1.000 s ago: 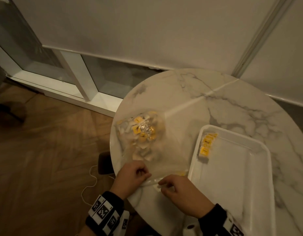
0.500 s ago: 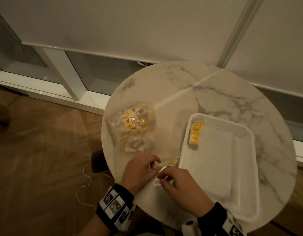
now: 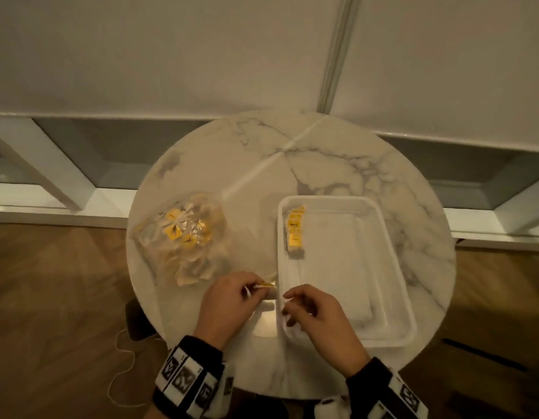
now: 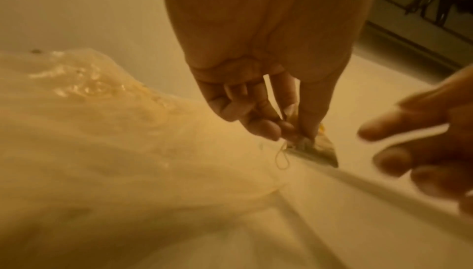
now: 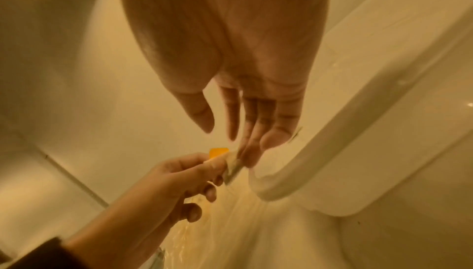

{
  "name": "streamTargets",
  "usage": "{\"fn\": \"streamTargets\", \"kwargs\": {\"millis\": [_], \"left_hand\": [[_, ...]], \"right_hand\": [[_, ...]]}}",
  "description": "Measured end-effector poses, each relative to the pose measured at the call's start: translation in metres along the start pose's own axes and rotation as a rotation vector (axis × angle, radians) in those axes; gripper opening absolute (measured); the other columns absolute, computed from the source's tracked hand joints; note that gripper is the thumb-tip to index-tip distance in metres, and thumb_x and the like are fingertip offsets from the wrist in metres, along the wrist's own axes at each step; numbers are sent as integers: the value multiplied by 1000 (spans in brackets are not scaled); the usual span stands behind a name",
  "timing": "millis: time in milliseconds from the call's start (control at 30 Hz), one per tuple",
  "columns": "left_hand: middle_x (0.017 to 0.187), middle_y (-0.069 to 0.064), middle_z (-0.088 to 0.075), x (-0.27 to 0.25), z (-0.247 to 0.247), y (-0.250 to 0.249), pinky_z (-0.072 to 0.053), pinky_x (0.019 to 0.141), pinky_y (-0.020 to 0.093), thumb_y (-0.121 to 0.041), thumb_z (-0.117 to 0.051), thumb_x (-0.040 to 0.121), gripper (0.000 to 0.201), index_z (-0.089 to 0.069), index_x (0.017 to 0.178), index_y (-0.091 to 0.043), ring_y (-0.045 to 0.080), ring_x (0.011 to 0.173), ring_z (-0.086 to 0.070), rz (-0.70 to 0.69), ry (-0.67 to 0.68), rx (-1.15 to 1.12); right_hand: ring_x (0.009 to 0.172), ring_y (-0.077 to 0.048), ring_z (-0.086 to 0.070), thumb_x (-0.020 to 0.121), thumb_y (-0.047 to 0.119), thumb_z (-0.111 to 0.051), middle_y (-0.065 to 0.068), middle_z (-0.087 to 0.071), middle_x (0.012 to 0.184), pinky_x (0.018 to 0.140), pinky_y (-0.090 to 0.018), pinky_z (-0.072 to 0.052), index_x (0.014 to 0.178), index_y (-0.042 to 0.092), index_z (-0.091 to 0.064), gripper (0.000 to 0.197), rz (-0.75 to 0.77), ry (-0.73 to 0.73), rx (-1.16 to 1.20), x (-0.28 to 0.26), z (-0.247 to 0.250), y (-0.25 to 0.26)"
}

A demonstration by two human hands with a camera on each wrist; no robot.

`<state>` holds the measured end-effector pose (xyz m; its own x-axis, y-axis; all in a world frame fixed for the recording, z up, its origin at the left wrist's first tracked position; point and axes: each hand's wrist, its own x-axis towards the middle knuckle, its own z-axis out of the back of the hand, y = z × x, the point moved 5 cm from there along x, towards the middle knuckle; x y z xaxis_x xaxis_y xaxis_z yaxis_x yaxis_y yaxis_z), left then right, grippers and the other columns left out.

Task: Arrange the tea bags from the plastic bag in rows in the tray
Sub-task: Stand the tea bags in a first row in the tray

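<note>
The left hand (image 3: 228, 300) pinches one tea bag (image 4: 313, 148) between thumb and forefinger, the other fingers curled; the bag's yellow tag (image 5: 218, 153) pokes out beyond the fingertips, away from the wrist, and a loop of string (image 4: 281, 159) dangles below. Its long axis runs roughly along the near left edge of the tray (image 3: 395, 334). The right hand (image 3: 316, 316) is released, fingers loosely extended, holding nothing, tips close beside the held bag. Ahead of the right hand, one row of about three tea bags in the tray (image 3: 294, 231) runs lengthwise away from it. Beyond the left hand lies one plastic bag (image 3: 186, 237) of tea bags on the worktop (image 3: 337, 164).
</note>
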<state>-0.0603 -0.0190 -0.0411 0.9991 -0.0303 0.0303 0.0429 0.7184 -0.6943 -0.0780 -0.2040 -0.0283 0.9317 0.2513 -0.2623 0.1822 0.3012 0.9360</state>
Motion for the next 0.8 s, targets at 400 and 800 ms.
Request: {"fn": "streamTargets", "kwargs": {"millis": [400,800], "left_hand": [[86,-16,-68,-8,-6,-50,-38,60,8,-35,-72,76,16,-77,90,-39,11,79,-64,-151,102,-260],[79,-15,-72,3,-21,-53,-55,70,37,-53,-71,67,24,-76,83,-36,14,73,-66,-34,208,-297]], "right_hand": [[66,-18,-65,91,19,-67,-11,-75,82,59,-26,-44,94,10,-76,14,-128,34,212,4,28,-3],[61,-17,-60,88,7,-68,-9,-72,73,57,-24,-44,91,5,-78,10,-112,-13,271,6,39,-18]]}}
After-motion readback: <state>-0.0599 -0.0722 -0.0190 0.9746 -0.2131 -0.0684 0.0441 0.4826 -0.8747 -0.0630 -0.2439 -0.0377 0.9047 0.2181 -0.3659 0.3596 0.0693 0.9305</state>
